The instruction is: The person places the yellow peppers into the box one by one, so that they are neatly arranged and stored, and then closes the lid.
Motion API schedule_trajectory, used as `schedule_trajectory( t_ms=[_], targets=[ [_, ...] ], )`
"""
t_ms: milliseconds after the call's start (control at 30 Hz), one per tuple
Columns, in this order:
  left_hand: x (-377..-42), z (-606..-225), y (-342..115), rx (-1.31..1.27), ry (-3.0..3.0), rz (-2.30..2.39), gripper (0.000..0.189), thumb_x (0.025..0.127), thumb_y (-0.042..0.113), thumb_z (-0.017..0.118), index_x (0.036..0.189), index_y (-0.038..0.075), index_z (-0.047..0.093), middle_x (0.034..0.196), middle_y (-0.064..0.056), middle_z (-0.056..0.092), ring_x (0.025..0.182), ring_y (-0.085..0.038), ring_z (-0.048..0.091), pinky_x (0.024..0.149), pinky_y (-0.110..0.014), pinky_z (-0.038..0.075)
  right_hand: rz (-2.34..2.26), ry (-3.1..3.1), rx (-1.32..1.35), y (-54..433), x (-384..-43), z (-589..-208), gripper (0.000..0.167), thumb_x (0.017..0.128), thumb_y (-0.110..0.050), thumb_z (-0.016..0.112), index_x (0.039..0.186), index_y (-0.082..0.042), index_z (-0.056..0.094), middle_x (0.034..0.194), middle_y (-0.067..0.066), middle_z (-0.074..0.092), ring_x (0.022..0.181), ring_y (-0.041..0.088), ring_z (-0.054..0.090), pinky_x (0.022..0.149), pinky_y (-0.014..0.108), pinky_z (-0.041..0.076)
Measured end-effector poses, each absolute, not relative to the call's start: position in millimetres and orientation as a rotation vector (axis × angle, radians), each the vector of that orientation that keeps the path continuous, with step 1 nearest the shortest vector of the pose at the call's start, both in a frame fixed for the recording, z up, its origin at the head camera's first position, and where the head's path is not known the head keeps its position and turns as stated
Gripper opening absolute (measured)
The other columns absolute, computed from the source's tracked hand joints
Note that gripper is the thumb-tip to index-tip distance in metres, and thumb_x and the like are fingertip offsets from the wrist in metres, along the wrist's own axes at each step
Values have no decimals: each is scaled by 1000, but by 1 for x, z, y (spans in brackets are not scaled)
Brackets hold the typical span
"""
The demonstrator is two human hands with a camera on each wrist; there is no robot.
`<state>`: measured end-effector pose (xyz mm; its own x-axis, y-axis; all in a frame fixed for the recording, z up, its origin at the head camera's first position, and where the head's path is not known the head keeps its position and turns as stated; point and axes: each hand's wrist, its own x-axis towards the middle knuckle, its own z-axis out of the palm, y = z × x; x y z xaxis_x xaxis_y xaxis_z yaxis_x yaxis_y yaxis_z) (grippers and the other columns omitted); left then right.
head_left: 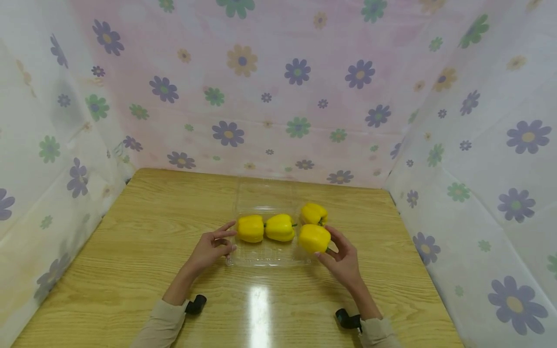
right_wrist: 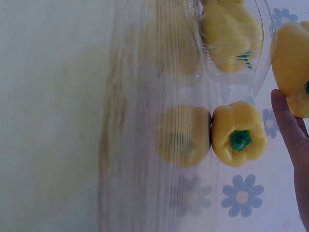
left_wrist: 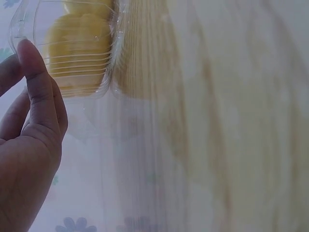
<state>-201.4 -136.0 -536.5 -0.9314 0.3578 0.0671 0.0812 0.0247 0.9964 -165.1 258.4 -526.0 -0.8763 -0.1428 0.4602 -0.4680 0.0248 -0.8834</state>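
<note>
Two yellow bell peppers (head_left: 250, 228) lie side by side in a clear plastic clamshell container (head_left: 261, 261), its lid (head_left: 265, 195) folded open toward the back. My left hand (head_left: 210, 250) pinches the container's left rim, as the left wrist view also shows with the fingers (left_wrist: 38, 89) at the clear wall. My right hand (head_left: 344, 261) grips another yellow bell pepper (head_left: 314, 238), raised at the container's right end with its green stem toward the palm. In the right wrist view this held pepper (right_wrist: 292, 63) is off the table. One more pepper (right_wrist: 239, 134) sits on the table outside the container.
A wood-grain table (head_left: 152, 232) lies under everything. Flower-printed cloth (head_left: 270, 87) hangs at the back and both sides. Black wrist cameras (head_left: 348, 319) are strapped by the sleeves.
</note>
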Motion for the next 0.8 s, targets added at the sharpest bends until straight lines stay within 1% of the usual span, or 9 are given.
schedule_trajectory(
  t_ms=[100, 167, 333, 400, 500, 600, 800],
  targets=[
    [-201, -537, -136, 447, 2100, 2002, 44, 93, 0, 72, 134, -10, 61, 163, -15, 36, 81, -16, 62, 63, -25, 58, 1888, -2083, 654, 254, -163, -526, 69, 82, 19, 72, 144, 13, 44, 141, 9, 56, 126, 12, 56, 93, 28, 58],
    [-201, -537, -136, 441, 2103, 1993, 44, 93, 0, 71, 134, -10, 60, 163, -14, 36, 82, -16, 62, 63, -26, 58, 1848, -2095, 680, 251, -161, -527, 69, 80, 20, 73, 143, 12, 46, 140, 13, 56, 126, 12, 56, 93, 27, 58],
    [-200, -536, -135, 433, 2115, 1985, 45, 93, 1, 71, 135, -10, 60, 163, -14, 36, 85, -17, 61, 63, -26, 57, 1769, -2102, 759, 244, -159, -528, 71, 76, 23, 75, 141, 12, 49, 140, 29, 53, 129, 14, 55, 92, 29, 58],
    [-200, -536, -135, 425, 2123, 1983, 44, 93, 1, 71, 135, -9, 60, 163, -13, 36, 86, -18, 61, 63, -25, 57, 1755, -2107, 773, 242, -158, -529, 71, 75, 23, 75, 141, 11, 50, 139, 32, 53, 129, 14, 56, 93, 29, 58],
    [-199, -536, -134, 409, 2124, 1979, 44, 93, 1, 71, 135, -9, 60, 163, -13, 37, 86, -18, 61, 63, -24, 57, 1731, -2119, 788, 239, -156, -529, 71, 76, 21, 76, 141, 10, 51, 138, 31, 54, 128, 14, 56, 95, 28, 57],
    [-199, -536, -134, 400, 2125, 1976, 45, 93, 1, 72, 135, -9, 60, 163, -13, 37, 86, -19, 60, 63, -24, 57, 1714, -2139, 803, 236, -155, -529, 71, 77, 19, 77, 142, 8, 51, 140, 27, 54, 129, 14, 56, 96, 27, 56],
    [-199, -535, -133, 415, 2127, 1985, 43, 93, 1, 71, 134, -9, 61, 163, -13, 37, 85, -18, 60, 63, -24, 56, 1696, -2153, 850, 231, -155, -527, 71, 78, 17, 78, 143, 6, 50, 141, 23, 54, 131, 14, 54, 94, 28, 57]
  ],
)
